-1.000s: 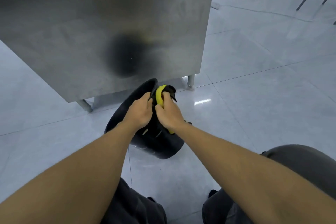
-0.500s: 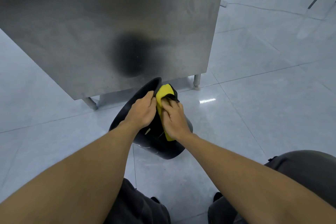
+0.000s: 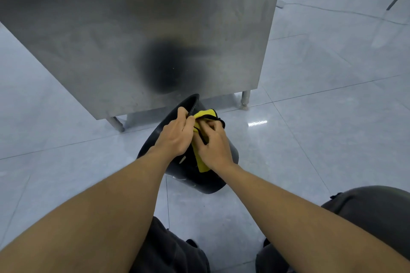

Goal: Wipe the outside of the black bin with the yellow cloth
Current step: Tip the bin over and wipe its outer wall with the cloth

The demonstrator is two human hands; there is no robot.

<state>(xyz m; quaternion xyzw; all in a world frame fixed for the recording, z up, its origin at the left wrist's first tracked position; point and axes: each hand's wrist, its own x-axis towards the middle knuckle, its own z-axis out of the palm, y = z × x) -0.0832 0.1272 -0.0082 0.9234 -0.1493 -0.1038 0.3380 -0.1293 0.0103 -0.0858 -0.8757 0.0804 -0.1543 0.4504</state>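
Observation:
The black bin (image 3: 190, 175) leans tilted on the tiled floor, its open mouth turned away from me toward the steel cabinet. My left hand (image 3: 175, 135) grips the bin's rim with the fingers curled over the edge. A yellow cloth (image 3: 203, 115) with a black border lies against the bin's outer wall. My right hand (image 3: 214, 144) presses on that cloth with its fingers bent over it. Part of the cloth hangs out below my right palm.
A stainless steel cabinet (image 3: 137, 29) on short legs (image 3: 245, 101) stands just behind the bin. Pale glossy floor tiles (image 3: 321, 131) spread to the right and left. My knees in dark trousers (image 3: 372, 213) show at the bottom.
My right hand has slid the cloth a little along the bin's wall near the rim, and more yellow shows above the fingers. My left hand stays on the rim.

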